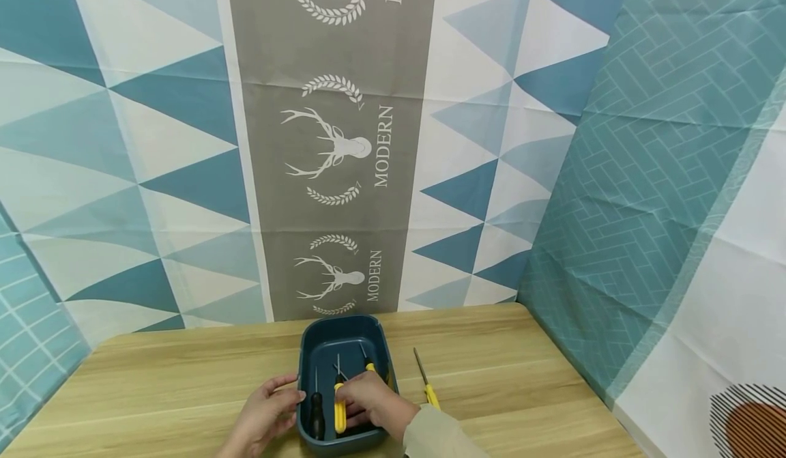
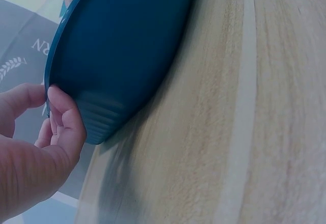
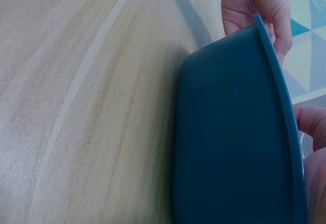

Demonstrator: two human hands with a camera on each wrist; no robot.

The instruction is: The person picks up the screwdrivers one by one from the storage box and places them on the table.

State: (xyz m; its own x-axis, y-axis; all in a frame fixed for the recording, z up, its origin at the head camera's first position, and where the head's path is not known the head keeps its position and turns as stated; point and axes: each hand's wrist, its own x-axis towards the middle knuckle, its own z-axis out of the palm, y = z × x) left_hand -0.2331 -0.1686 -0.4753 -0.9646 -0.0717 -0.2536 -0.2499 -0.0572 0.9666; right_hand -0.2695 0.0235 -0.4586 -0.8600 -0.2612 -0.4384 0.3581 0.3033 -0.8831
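Note:
A dark blue plastic bin point(image 1: 344, 330) sits on the wooden table. My left hand point(image 1: 268, 409) pinches its left rim, the thumb over the edge and the fingers against the outer wall point(image 2: 122, 40). My right hand point(image 1: 368, 398) reaches inside and holds a yellow-handled screwdriver point(image 1: 340, 416), shaft pointing to the back. Left of it in the bin lies a black-handled screwdriver point(image 1: 316, 417). Another yellow-handled tool point(image 1: 369, 362) shows behind my right hand, partly hidden by it. In the right wrist view the bin's wall point(image 3: 229, 122) hides most of my right hand point(image 3: 317, 168).
On the table point(image 1: 196, 376), right of the bin, lies one more yellow-handled screwdriver point(image 1: 432, 395), its lower end partly covered by my right sleeve point(image 1: 439, 434). Patterned cloth point(image 1: 331, 171) hangs behind the table's back edge, and a teal cloth point(image 1: 645, 171) stands along the right side.

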